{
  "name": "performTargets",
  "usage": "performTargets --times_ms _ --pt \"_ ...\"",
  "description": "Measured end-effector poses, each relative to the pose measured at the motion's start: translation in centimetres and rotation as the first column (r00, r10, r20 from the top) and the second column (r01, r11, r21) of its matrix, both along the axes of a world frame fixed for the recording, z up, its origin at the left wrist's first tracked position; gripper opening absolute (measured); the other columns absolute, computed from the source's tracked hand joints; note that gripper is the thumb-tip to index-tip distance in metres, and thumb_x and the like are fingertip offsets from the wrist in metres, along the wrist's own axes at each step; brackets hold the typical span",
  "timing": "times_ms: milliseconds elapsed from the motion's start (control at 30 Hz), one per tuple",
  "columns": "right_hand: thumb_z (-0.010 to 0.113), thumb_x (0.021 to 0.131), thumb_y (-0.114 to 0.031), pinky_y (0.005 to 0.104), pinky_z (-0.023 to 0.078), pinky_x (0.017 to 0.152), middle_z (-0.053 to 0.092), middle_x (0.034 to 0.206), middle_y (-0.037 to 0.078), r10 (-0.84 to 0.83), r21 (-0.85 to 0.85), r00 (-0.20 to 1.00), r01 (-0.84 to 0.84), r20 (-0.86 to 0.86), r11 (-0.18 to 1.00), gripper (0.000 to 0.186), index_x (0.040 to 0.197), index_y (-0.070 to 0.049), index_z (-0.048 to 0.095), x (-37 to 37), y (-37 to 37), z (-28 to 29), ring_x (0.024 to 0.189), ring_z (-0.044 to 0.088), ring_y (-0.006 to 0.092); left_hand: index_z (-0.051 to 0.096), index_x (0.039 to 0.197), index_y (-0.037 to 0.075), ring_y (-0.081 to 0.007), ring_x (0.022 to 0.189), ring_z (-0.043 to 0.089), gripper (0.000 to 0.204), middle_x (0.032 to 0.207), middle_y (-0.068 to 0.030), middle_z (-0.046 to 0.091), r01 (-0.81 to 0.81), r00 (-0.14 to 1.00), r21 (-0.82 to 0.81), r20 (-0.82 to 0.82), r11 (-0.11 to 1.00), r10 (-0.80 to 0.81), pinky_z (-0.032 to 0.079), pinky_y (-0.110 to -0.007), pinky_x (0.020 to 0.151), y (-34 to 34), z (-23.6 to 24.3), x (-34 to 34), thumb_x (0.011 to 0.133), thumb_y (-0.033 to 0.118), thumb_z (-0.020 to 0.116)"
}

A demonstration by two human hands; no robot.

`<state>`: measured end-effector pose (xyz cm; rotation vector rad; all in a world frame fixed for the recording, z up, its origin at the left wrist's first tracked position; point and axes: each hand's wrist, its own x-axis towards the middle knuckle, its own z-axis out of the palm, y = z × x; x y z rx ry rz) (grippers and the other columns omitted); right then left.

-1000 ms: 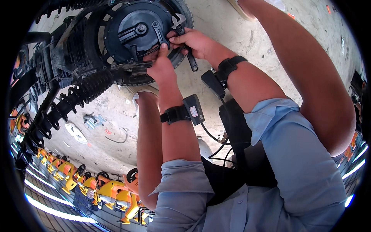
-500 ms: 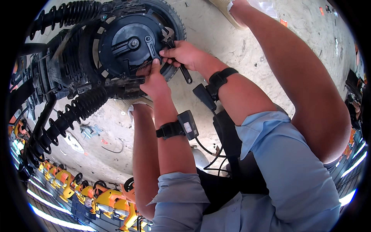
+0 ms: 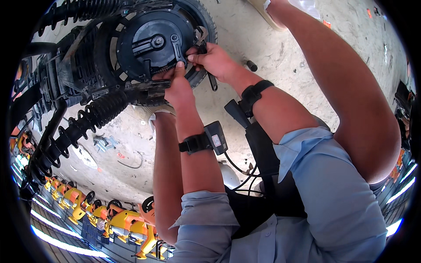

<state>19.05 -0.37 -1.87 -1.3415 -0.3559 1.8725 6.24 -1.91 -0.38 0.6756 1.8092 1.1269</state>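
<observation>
On my feed, the black wheel hub sits at 11 o'clock, its tyre lying near the concrete floor. A short lever arm stands at 3 o'clock of the axle, and a spring-wrapped rod runs below it at 6. My left hand comes in from 5 o'clock of the hub, thumb against the lever's lower end; its fingers are hidden beneath, so I cannot tell whether they grip. My right hand, at 2 o'clock of the left and close beside it, is wrapped around an adjustable wrench, its head toward 12 and its handle end toward 6, while thumb and forefinger reach to the lever's tip. A coil-spring shock absorber slants past at 9, yellow vehicles line up at 8, and a dark cylinder lies at 1.
</observation>
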Motion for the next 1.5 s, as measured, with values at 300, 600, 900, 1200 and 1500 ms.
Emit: performTargets --times_ms 300,600,900,1200,1500 --pt "0.069 0.088 -0.025 0.0247 0.037 0.047 0.061 0.080 0.004 0.046 -0.242 0.998 -0.057 -0.050 0.969 0.023 0.091 -0.004 0.060 -0.5 0.4 0.8 0.066 0.053 0.0099 0.048 0.097 0.003 -0.0158 0.066 0.061 0.031 0.079 -0.0074 0.062 0.014 0.999 -0.023 -0.042 1.000 -0.015 0.050 -0.030 0.066 0.2 0.8 -0.1 0.080 0.004 0.074" --pt "0.069 0.088 -0.028 0.0234 0.034 0.050 0.061 0.079 0.002 -0.090 -0.115 0.984 0.073 -0.153 0.991 0.026 0.097 -0.005 0.061 -0.4 -0.3 -0.4 0.065 0.053 0.0093 0.049 0.093 0.004 -0.0164 0.066 0.061 0.029 0.079 -0.0076 0.062 0.002 1.000 0.022 -0.018 1.000 -0.001 0.049 -0.030 0.066 0.0 -0.3 -0.3 0.080 0.004 0.074" --pt "0.064 0.091 -0.033 0.0245 0.037 0.055 0.064 0.082 0.002 0.296 -0.163 0.951 -0.278 0.095 0.947 0.027 0.096 -0.006 0.064 0.6 1.1 0.5 0.075 0.056 0.0093 0.050 0.106 0.002 -0.0185 0.089 0.060 0.034 0.094 -0.0111 0.064 0.025 1.000 -0.081 -0.015 0.996 -0.026 0.046 -0.033 0.085 0.2 0.6 0.2 0.081 0.001 0.072" --pt "0.065 0.090 -0.036 0.0264 0.041 0.054 0.062 0.073 0.004 0.049 -0.221 0.996 -0.065 -0.076 0.973 0.032 0.091 -0.004 0.062 0.3 -0.2 0.1 0.060 0.055 0.0119 0.049 0.094 0.004 -0.0156 0.065 0.060 0.031 0.079 -0.0080 0.063 -0.008 0.999 0.000 -0.042 1.000 0.008 0.049 -0.030 0.067 0.1 0.2 0.0 0.078 0.002 0.075" --pt "0.059 0.093 -0.037 0.0262 0.039 0.052 0.062 0.075 0.005 -0.026 -0.050 1.000 0.026 0.002 0.998 0.036 0.084 -0.003 0.063 -1.0 -0.7 0.3 0.068 0.056 0.0124 0.047 0.094 0.006 -0.0167 0.065 0.061 0.032 0.078 -0.0077 0.063 -0.030 1.000 0.029 -0.008 0.999 0.030 0.052 -0.032 0.068 0.1 -0.5 -0.1 0.078 0.002 0.075"
